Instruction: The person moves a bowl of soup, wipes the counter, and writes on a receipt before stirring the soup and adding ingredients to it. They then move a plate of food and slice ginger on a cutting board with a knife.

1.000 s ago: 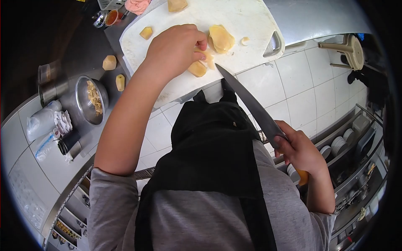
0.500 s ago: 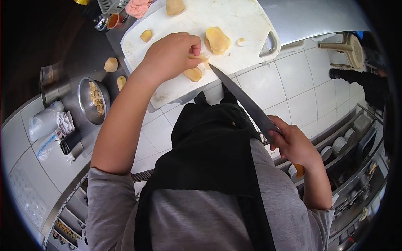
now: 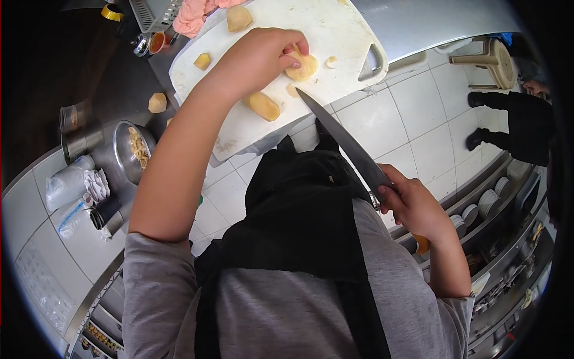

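Note:
On the white cutting board, my left hand has its thumb and fingers closed at a small pile of thin potato slices. Its curled fingers partly cover the pile. My right hand grips the handle of a long kitchen knife. The blade points up and left, its tip at the board's near edge beside a loose slice. A cut, peeled potato lies below my left wrist. Two more potato pieces, one large and one small, rest farther back.
Left of the board are a metal bowl of cut pieces, a peeled chunk and plastic bags. Pink cloth lies behind. Plates fill a shelf at right. Another person's legs show near a stool.
My left hand has moved up and right, from beside the cut potato to the slice pile. The knife stays nearly where it was. More of the other person's legs now shows.

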`<action>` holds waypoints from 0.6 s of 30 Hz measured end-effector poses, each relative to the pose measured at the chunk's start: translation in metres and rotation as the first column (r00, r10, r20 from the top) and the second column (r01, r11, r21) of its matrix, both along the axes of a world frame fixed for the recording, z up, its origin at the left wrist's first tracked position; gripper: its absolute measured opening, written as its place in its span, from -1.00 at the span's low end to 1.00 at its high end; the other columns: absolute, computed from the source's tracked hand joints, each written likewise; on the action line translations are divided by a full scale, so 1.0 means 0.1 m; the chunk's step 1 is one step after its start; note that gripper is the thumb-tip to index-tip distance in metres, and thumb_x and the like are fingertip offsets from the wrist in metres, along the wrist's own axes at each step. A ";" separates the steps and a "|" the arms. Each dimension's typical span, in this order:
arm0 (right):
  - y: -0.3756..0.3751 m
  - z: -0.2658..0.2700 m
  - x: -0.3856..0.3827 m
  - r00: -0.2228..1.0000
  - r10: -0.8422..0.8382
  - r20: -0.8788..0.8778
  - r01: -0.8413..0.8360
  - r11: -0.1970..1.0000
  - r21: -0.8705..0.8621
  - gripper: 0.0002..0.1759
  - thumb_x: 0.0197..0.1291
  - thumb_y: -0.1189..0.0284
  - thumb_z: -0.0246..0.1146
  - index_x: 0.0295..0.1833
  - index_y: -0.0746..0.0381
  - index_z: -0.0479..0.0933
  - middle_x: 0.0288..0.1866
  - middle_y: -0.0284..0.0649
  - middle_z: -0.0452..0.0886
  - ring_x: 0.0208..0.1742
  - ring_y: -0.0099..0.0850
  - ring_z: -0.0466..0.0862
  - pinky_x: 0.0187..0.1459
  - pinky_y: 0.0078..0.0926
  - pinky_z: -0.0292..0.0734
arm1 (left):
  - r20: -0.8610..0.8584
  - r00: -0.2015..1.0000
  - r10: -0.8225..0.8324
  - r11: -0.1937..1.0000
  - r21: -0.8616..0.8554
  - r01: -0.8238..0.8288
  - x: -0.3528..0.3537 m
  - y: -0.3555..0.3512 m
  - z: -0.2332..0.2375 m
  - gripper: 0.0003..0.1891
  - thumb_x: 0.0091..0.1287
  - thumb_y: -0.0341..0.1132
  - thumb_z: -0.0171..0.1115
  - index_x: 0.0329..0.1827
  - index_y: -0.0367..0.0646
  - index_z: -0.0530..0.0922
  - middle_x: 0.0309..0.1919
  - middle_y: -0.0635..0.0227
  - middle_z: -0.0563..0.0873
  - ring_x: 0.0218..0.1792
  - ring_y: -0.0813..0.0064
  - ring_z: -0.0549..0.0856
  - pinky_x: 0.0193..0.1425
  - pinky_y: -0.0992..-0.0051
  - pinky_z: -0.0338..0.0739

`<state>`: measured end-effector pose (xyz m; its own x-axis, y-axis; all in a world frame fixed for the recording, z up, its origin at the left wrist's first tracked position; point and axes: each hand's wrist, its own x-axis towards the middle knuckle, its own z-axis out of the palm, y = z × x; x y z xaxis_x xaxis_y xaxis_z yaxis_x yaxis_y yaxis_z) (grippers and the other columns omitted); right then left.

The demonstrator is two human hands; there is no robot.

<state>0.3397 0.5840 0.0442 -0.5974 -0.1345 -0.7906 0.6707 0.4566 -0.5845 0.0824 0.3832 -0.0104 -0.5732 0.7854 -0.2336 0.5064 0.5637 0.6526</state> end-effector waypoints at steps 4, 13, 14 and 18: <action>0.05 0.07 0.03 1.000 -0.012 0.011 0.012 1.000 0.008 -0.62 0.46 0.42 0.05 0.35 0.11 0.35 -0.57 -0.22 0.61 -0.50 -0.31 0.67 -0.29 -0.39 0.52 | -0.298 0.953 0.053 0.994 0.109 -0.021 0.05 -0.01 -0.11 -0.81 0.25 -0.35 0.38 -0.15 -0.15 0.58 -0.44 0.35 0.57 -0.37 0.43 0.58 -0.14 0.47 0.52; 0.06 0.02 0.06 1.000 -0.016 -0.017 0.016 1.000 0.001 -0.63 0.45 0.42 0.05 0.33 0.11 0.37 -0.58 -0.22 0.62 -0.52 -0.31 0.65 -0.32 -0.39 0.51 | -0.083 0.993 0.085 0.991 0.109 -0.076 0.06 -0.09 -0.14 -0.78 0.21 -0.31 0.43 -0.25 -0.20 0.56 -0.45 0.36 0.57 -0.38 0.53 0.55 -0.19 0.51 0.49; 0.05 0.01 0.05 1.000 -0.022 0.020 0.022 1.000 -0.017 -0.62 0.46 0.42 0.06 0.34 0.11 0.37 -0.57 -0.23 0.63 -0.52 -0.34 0.66 -0.31 -0.40 0.52 | -0.084 0.993 0.088 0.991 0.109 -0.078 0.09 -0.13 -0.06 -0.78 0.21 -0.31 0.43 -0.25 -0.20 0.56 -0.45 0.36 0.57 -0.38 0.53 0.55 -0.19 0.51 0.49; 0.04 -0.06 -0.01 0.992 -0.032 0.122 0.041 0.997 -0.071 -0.61 0.46 0.38 0.08 0.36 0.09 0.37 -0.56 -0.29 0.66 -0.53 -0.42 0.66 -0.31 -0.49 0.54 | -0.154 0.967 0.202 0.949 -0.214 -0.233 0.16 -0.27 0.11 -0.70 0.12 -0.24 0.52 -0.20 -0.15 0.59 -0.43 0.35 0.63 -0.35 0.54 0.57 -0.15 0.54 0.52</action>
